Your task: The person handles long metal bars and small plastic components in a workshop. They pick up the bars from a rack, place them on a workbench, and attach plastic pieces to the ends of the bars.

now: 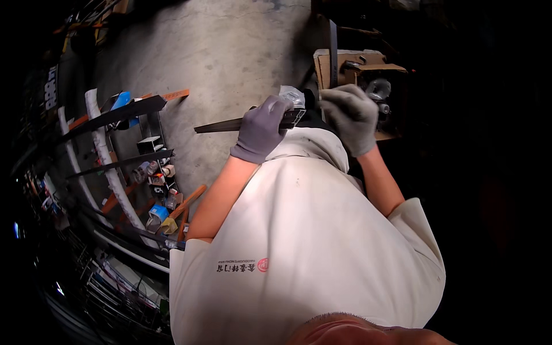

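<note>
My left hand (263, 127), in a grey work glove, is closed around a dark metal profile bar (221, 125). The bar's narrow length runs out to the left, and its hollow cut end shows just right of the fingers. Right behind that hand is a clear plastic bag (292, 96), its contents too small to tell. My right hand (352, 118), in a paler glove, is raised to the right of the bar and apart from it. Its fingers are bent and pressed together, slightly blurred; anything between them is hidden.
Beyond my right hand stands an open cardboard box (379, 68) with small clear-wrapped parts, and a dark upright bar (333, 52) beside it. At left, a rack with white-wrapped rails (103, 144) carries dark profiles (123, 118). Boxes and an orange bar (190, 201) lie near it.
</note>
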